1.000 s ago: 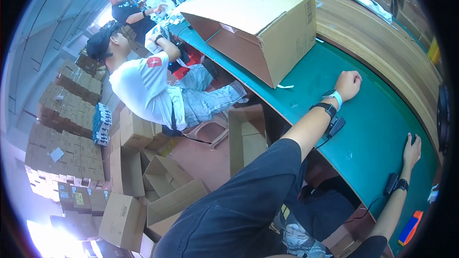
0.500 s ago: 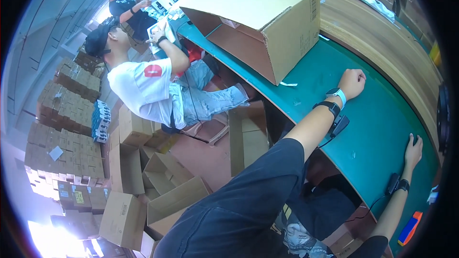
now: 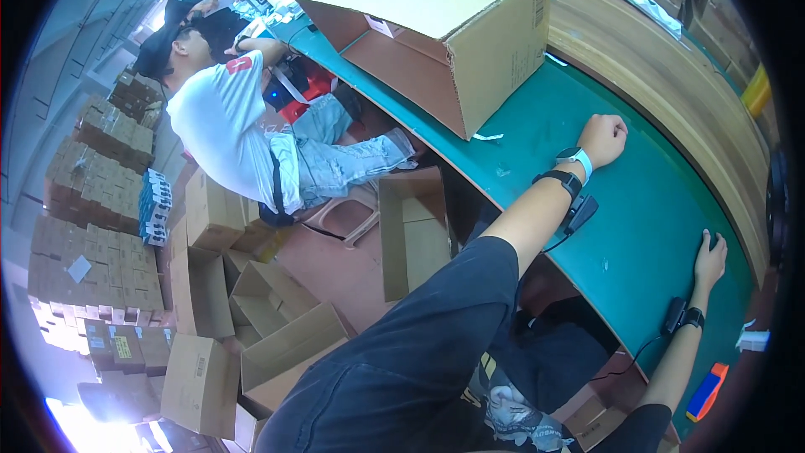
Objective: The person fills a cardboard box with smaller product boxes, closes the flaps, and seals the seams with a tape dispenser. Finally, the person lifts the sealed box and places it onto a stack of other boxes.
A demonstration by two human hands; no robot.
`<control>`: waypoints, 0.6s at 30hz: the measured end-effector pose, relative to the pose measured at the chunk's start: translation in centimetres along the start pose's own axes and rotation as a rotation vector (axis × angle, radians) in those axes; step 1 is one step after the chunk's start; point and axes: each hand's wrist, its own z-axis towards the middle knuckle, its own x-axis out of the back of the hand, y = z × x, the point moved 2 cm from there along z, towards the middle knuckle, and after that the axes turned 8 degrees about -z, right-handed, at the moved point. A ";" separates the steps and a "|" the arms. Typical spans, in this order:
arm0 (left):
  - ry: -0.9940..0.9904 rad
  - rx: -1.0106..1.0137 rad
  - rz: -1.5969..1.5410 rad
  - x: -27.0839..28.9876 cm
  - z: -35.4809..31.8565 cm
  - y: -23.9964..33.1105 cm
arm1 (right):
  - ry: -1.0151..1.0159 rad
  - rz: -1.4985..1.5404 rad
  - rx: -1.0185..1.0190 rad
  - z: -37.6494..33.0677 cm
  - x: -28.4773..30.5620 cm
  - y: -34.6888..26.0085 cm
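Observation:
My left hand [image 3: 604, 141] rests on the green tabletop [image 3: 579, 226] with its fingers curled in, and nothing shows in them. A watch and a dark strap with a small black device circle that wrist. Farther right, my right hand [image 3: 711, 262] lies on the same surface near the wooden ledge, thumb and fingers apart, holding nothing. Beyond my left hand a large cardboard box [image 3: 501, 75] lies on its side, its open end facing the table's edge. A thin white strip [image 3: 488, 137] sticks out beside its lower corner.
An orange-and-blue object [image 3: 707, 393] lies near my right forearm. A curved wooden ledge [image 3: 646, 59] borders the table. Open cartons [image 3: 289, 352] crowd the floor at left, before stacked boxes [image 3: 92, 176]. A seated co-worker in a white shirt [image 3: 222, 122] and another person [image 3: 201, 8] are farther along.
The view has shifted slightly, moving the scene leftward. The seated co-worker's hands have moved up toward the table, and the white item they held is no longer visible. My hands keep their poses.

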 end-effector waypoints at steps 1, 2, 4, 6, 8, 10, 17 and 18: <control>-0.001 0.012 -0.003 0.0 0.0 -0.1 | -0.006 -0.003 -0.002 -0.2 0.1 -0.3; -0.002 0.023 -0.004 0.1 0.0 -0.1 | -0.013 -0.004 -0.005 -0.3 0.2 -0.6; -0.002 0.025 -0.008 -0.1 -0.1 -0.1 | -0.017 -0.010 -0.010 -0.2 0.4 -0.5; -0.011 0.030 -0.012 -0.6 -0.1 0.0 | -0.010 -0.008 -0.020 0.2 0.4 0.4; 0.011 0.009 0.002 -0.2 -0.4 -0.3 | -0.017 0.006 -0.011 -0.2 0.2 0.2; 0.043 -0.044 0.021 0.3 -0.3 -0.4 | -0.050 0.007 0.007 -0.5 0.3 -0.1; 0.039 -0.003 -0.046 -0.4 -0.2 -0.2 | -0.025 0.016 0.020 0.8 -1.5 2.1; 0.045 -0.010 -0.056 -0.4 -0.3 -0.1 | -0.014 0.010 0.018 1.0 -1.7 2.3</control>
